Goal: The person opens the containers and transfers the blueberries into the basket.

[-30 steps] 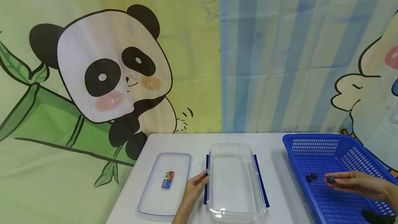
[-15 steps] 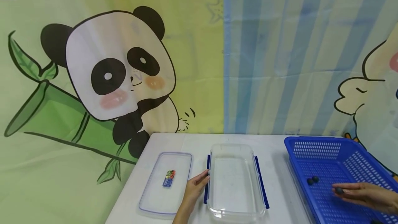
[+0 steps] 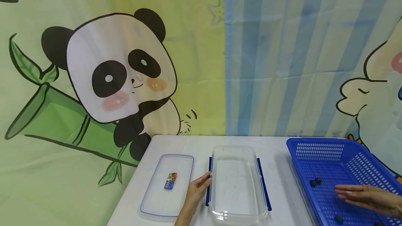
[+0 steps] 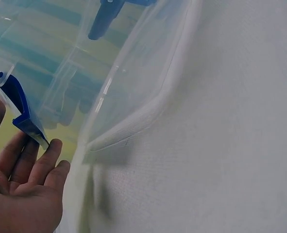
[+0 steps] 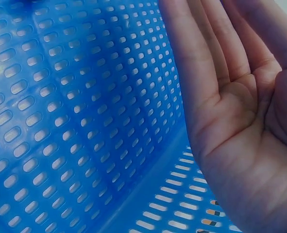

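Observation:
A clear plastic storage box [image 3: 238, 180] stands on the table with blue side latches [image 3: 264, 184]. My left hand [image 3: 198, 193] holds its left side, with thumb and fingers about the blue latch [image 4: 24, 109] in the left wrist view. Over the blue basket [image 3: 314, 141] my right hand [image 3: 367, 198] extends with straight fingers and holds nothing visible. On the basket floor lie two small dark round balls [image 3: 315, 182], side by side. Another dark ball [image 3: 339, 219] lies nearer, below my right hand. In the right wrist view the open palm [image 5: 250, 141] faces the slotted basket wall.
A clear lid [image 3: 157, 201] with a bluish rim and a printed label [image 3: 170, 180] lies left of the box. The basket's raised walls surround my right hand. Behind the white table [image 3: 279, 177] hangs a cartoon-printed curtain [image 3: 201, 62].
My right hand has let go of a dark ball, which now lies lower in the basket. The head view shifted slightly. My left hand keeps its place at the box.

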The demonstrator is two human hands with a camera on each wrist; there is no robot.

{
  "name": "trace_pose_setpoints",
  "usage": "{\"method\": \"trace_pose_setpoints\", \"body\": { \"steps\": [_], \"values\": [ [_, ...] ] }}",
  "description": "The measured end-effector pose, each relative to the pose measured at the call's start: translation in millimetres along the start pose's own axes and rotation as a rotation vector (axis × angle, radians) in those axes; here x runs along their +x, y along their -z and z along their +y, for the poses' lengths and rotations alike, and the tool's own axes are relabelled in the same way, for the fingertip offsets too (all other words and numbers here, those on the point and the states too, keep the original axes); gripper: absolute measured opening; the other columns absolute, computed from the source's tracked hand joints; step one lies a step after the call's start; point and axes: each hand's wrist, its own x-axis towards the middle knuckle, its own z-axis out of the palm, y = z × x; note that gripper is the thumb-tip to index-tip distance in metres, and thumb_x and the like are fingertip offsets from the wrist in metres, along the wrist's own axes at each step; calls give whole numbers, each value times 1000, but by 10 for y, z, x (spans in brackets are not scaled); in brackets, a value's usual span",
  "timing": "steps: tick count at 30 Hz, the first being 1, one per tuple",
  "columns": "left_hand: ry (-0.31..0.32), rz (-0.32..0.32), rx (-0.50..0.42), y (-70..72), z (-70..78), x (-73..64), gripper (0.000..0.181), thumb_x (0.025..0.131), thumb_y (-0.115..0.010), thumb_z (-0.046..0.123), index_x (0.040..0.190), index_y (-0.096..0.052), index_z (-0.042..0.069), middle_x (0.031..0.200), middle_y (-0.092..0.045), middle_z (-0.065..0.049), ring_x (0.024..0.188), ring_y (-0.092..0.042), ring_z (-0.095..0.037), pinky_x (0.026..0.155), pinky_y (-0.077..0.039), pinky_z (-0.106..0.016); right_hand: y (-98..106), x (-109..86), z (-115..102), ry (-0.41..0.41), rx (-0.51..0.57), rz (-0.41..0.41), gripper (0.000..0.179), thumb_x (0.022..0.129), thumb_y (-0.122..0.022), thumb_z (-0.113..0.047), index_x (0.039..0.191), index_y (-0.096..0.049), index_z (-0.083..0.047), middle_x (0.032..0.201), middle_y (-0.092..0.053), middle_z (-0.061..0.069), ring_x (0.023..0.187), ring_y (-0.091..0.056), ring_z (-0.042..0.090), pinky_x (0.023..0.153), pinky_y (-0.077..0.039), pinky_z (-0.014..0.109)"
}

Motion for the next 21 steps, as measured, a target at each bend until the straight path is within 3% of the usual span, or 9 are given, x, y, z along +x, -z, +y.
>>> {"method": "trace_pose_setpoints", "body": {
  "steps": [8,11,14,19,21],
  "values": [
    [20,14,10,-17,40,-44,47,84,-68,25,123,-56,2,128,-53,-14,115,-53,-22,96,-43,-25,-138,69,-100,33,-241,154,36,100,-29,-2,121,-59,1,124,-55,21,117,-51,31,104,-32,49],
    [40,37,34,-23,91,-54,47,84,-68,28,122,-58,5,128,-55,-11,115,-53,-22,98,-42,-29,-276,166,-215,73,-294,163,36,101,-29,-3,122,-58,-1,124,-56,18,115,-53,28,102,-34,47],
    [40,63,86,-26,155,-70,45,84,-67,31,122,-59,7,127,-56,-8,118,-51,-22,101,-39,-34,-462,286,-349,134,-328,175,37,101,-29,-4,121,-60,-6,121,-60,12,113,-56,23,99,-40,41],
    [-21,150,151,-41,317,-108,36,89,-61,26,119,-61,7,126,-57,-5,122,-47,-24,104,-35,-39,-856,493,-530,236,-329,149,42,102,-25,-5,123,-60,-11,122,-60,6,114,-55,19,97,-42,35],
    [-57,203,161,-46,406,-116,33,90,-60,22,118,-62,6,125,-58,-6,122,-46,-25,104,-35,-38,-1059,602,-561,301,-370,198,39,102,-28,-6,122,-61,-11,120,-61,5,112,-56,19,95,-44,35]
  ]
}}
